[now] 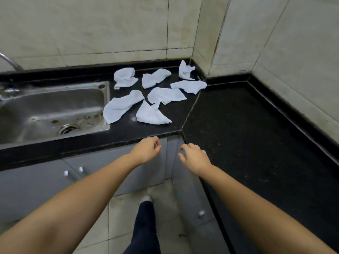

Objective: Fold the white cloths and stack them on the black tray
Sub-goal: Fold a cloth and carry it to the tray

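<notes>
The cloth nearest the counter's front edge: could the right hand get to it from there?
Probably yes. The right hand holds nothing, and only bare counter lies before that cloth.

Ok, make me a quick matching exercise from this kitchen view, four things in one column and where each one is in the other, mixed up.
Things:
1. white cloths
2. steel sink
3. left hand
4. faucet

Places:
A. far left edge, above the basin
B. set into the black counter, left of the cloths
C. scattered crumpled near the counter's back corner
D. just below the counter's front edge, holding nothing

Pairs: 1-C, 2-B, 3-D, 4-A
</notes>
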### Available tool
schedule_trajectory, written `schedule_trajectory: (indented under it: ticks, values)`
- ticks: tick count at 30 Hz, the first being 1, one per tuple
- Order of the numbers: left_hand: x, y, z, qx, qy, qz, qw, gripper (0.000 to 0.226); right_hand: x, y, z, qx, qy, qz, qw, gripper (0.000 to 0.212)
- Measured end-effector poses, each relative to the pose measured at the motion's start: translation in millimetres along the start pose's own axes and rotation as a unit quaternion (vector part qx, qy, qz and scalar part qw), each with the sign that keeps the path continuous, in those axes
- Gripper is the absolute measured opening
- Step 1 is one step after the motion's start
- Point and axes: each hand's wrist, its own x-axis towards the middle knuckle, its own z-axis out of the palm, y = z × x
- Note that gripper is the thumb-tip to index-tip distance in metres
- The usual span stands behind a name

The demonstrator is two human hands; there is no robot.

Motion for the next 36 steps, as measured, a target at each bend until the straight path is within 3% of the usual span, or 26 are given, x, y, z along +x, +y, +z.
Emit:
schedule_trajectory:
  ticks: [6,11,14,16,20,24,27,31,36]
  values:
    - [116.6,-48.0,-34.5,0.043,-0.031,0.042,0.998,0.029,122.3,-21.6,-4.3,0.04,0.002,0.045,0.998,0.034]
    - [186.3,-67.6,-46.0,0.169,-0.056,0.158,0.971,0.05,183.1,-37.6,2.6,0.042,-0.012,0.083,0.996,0.04]
    - [207.2,-75.7,-45.1,0.259,-0.078,0.225,0.936,0.038,201.4,-38.2,5.4,0.013,-0.008,0.1,0.995,0.034]
    - [215.2,-81.6,-43.0,0.28,-0.041,0.273,0.92,0.02,208.1,-36.0,3.0,0.007,0.004,0.096,0.995,0.027]
    - [227.6,-86.1,-54.9,0.221,-0.057,0.267,0.936,0.018,212.1,-27.7,-13.8,0.115,0.072,0.094,0.986,0.015]
    - [238.1,-74.2,-74.9,0.074,-0.039,0.233,0.969,0.02,201.8,-13.0,-57.9,0.341,0.146,0.148,0.917,0.008]
    - [240.6,-55.1,-86.5,-0.033,-0.06,0.203,0.977,0.016,183.5,3.8,-96.7,0.435,0.167,0.156,0.871,0.012]
    - [240.2,-22.1,-92.6,-0.086,-0.052,0.221,0.97,0.017,156.1,27.5,-129.9,0.486,0.17,0.149,0.844,0.011]
    - [244.7,21.5,-95.4,-0.152,-0.009,0.211,0.965,0.019,115.2,64.1,-150.2,0.422,0.176,0.152,0.876,0.012]
